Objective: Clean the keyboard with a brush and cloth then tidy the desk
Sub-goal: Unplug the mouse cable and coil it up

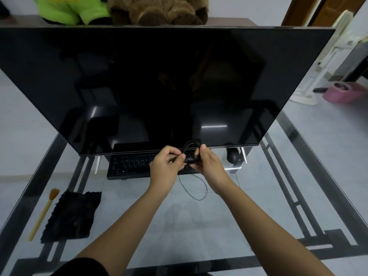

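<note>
Above keyboard (131, 164): left hand (166, 163), right hand (209, 166) gripping coiled cable (191, 152)

- 2 hands: left hand (166, 160), right hand (209, 164)
- 1 coiled black cable (191, 151)
- 1 keyboard (131, 164)
- 1 brush (44, 213)
- 1 black cloth (70, 215)
- 1 monitor (151, 86)
- 1 mouse (233, 156)
- 2 plush toys: green one (69, 8), brown one (159, 10)

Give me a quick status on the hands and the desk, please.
Left hand and right hand coiling black cable over keyboard. Brush, cloth idle at left. Nothing in the way.
</note>
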